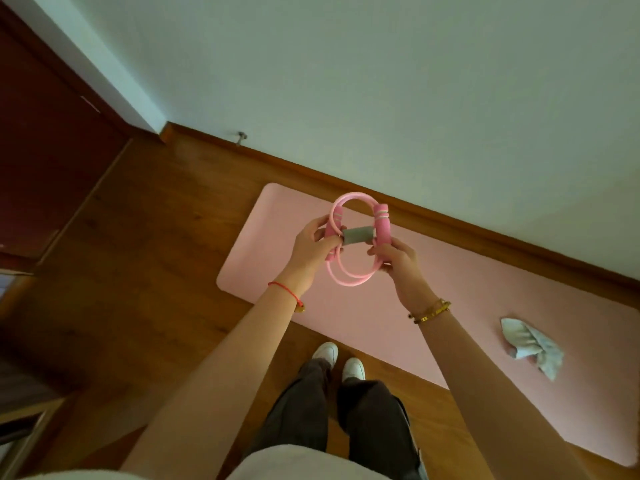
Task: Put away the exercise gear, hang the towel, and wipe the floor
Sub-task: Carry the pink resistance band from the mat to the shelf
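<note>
I hold a coiled pink resistance band [349,277] with a grey middle sleeve [358,236] and pink foam handles in front of me, above the mat. My left hand [313,242] grips its left handle. My right hand [396,259] grips the right handle and the loops. A pink exercise mat [485,299] lies flat on the wooden floor along the wall. A crumpled pale towel [535,344] lies on the mat at the right.
A white wall with a wooden skirting board runs behind the mat. A small metal door stop [240,137] sticks out near the skirting. A dark red door [45,161] stands at the left. My feet in white shoes [337,362] stand at the mat's near edge.
</note>
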